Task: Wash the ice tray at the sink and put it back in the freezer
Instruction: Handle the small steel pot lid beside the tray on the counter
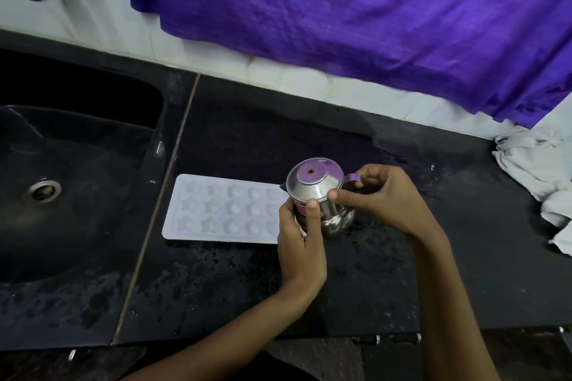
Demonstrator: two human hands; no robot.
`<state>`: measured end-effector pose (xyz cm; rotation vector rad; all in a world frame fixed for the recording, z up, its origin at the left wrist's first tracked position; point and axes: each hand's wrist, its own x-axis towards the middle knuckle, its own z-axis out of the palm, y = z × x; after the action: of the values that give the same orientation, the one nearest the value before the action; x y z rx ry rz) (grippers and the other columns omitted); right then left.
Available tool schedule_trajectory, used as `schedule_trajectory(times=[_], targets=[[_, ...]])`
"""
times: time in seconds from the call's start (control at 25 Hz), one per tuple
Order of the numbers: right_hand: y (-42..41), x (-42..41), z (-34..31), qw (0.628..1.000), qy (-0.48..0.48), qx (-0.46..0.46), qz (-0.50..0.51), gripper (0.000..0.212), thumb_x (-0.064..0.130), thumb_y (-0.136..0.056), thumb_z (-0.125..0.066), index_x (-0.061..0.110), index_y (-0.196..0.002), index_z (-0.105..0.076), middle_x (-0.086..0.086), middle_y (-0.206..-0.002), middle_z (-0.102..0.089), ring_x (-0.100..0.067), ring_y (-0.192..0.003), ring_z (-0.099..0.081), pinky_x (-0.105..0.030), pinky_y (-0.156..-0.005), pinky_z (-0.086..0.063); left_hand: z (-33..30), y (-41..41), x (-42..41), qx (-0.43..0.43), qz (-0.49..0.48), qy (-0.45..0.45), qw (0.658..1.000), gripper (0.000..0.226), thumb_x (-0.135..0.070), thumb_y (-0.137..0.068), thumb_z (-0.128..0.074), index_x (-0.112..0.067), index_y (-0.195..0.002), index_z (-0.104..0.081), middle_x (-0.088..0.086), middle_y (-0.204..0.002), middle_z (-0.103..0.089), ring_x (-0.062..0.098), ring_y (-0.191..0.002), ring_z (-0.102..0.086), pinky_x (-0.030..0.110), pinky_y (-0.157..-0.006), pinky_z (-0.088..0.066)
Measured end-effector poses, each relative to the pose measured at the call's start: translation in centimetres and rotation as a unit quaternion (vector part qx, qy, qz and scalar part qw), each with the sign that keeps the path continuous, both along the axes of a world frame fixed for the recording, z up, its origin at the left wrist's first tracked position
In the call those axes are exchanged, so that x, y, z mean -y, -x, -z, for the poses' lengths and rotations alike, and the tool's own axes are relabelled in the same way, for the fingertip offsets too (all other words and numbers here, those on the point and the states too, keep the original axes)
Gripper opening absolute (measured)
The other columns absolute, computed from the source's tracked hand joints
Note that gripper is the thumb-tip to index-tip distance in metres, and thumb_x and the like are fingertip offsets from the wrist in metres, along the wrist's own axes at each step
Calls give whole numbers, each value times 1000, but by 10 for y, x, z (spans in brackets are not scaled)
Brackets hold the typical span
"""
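I see the ice tray [221, 209]: white plastic, flat on the wet black counter, cavities up, star and round moulds in three rows. Just right of the sink basin, around 9 o'clock from frame centre. Right end hidden.

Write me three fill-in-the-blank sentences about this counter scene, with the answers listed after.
1. The white ice tray lies flat on the black ____, right of the sink.
2. Both hands, left hand and right hand, hold a small ____ pot.
3. The cloth hanging on the wall is ____ in colour.

Missing words: counter; steel; purple
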<state>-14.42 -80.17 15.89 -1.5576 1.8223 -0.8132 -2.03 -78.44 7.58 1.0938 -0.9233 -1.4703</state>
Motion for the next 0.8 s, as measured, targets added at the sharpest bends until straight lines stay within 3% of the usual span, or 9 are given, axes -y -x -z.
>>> schedule_trajectory(times=[0.08,0.24,0.6,0.8], targets=[[-5,9,0,999,-1,-36,-5,51,55,-53,-77,10,-69,-61,1,-67,-72,-8,-62,-67,-25,-63,-52,4,-2,7,10,3,-22,1000,34,-53,-84,-40,-28,-104,-50,-10,-100,-63,5,-93,-61,22,-81,-48],[-9,24,7,997,-11,-75,3,56,58,-53,-81,7,-69,-62,-3,-69,-72,-19,-69,-69,-44,-73,-57,9,-4,18,33,3,-51,998,15,-46,-93,-40,-33,-92,-47,-6,-94,-64,15,-91,-61,38,-86,-50],[-14,38,9,993,-45,-112,-4,73,74,-41,-70,8,-72,-64,-6,-72,-72,-25,-75,-68,-48,-75,-56,12,-8,27,20,6,-74,997,22,-44,-94,-38,-26,-100,-49,-7,-95,-64,10,-93,-62,27,-82,-49],[-12,41,10,991,-50,-125,-1,61,66,-50,-77,10,-71,-64,-5,-72,-72,-25,-75,-68,-45,-74,-55,12,-7,29,16,13,-78,997,20,-44,-95,-39,-28,-97,-50,-5,-97,-65,10,-94,-62,29,-85,-49]])
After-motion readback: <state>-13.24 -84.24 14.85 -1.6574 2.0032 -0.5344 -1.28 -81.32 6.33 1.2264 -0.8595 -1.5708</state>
